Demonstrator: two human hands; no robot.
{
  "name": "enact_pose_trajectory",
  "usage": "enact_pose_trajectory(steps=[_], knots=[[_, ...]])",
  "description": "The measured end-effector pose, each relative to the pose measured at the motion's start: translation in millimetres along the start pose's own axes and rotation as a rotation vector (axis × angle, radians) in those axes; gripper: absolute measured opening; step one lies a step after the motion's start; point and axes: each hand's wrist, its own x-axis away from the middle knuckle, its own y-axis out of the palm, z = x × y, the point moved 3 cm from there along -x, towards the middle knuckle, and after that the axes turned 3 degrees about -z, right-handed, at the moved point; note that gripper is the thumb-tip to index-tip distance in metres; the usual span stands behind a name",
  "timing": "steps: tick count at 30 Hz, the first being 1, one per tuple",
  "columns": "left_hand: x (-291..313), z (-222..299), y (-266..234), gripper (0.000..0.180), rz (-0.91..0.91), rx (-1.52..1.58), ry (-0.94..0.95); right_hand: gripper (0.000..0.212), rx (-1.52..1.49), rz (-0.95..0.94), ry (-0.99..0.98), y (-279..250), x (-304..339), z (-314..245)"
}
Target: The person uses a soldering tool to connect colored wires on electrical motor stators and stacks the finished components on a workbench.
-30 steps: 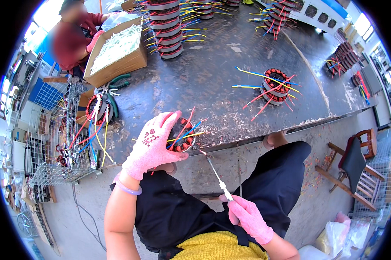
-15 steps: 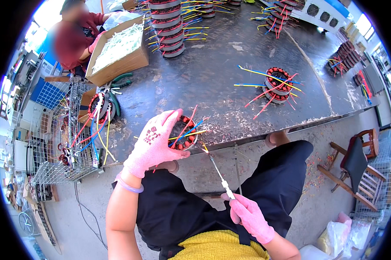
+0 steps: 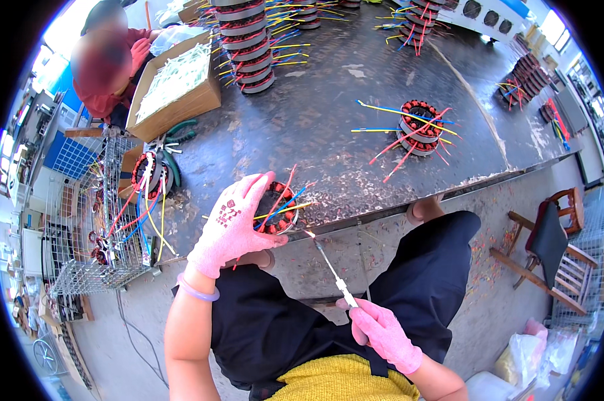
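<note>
At the near edge of the bench, my left hand (image 3: 230, 217), in a pink glove, is wrapped round the side of a motor stator (image 3: 270, 201), a ring with red-and-black windings and red, blue and yellow lead wires. My right hand (image 3: 384, 336), gloved alike, grips a slim tool (image 3: 343, 286) with a white handle and a long thin metal shaft. Its bright orange tip, perhaps a small flame, is just off the bench edge, to the right of the stator and apart from it. The tool's exact kind is unclear.
Another stator (image 3: 419, 130) stands on the bench to the right; one more (image 3: 147, 175) lies left by green-handled pliers (image 3: 175, 142). Behind are a tall stator stack (image 3: 245, 43) and a cardboard box (image 3: 181, 110) of white sleeves. A co-worker (image 3: 105, 73) sits far left, beyond a wire basket (image 3: 81, 220).
The view has shifted slightly, moving the bench things a little left. Both hands keep their grips, and the tool tip stays near the stator. The co-worker's hand has risen.
</note>
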Motion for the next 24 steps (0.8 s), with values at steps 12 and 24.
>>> enact_pose_trajectory(steps=[12,24], knots=[[-0.7,-2.1,2.4,0.099,0.004,-0.009,0.011,0.043,-0.015,0.011,0.024,-1.1,1.3,1.8],[-1.2,-2.3,2.7,0.099,0.000,0.005,-0.001,0.041,-0.054,0.011,0.001,1.2,1.1,-0.1]])
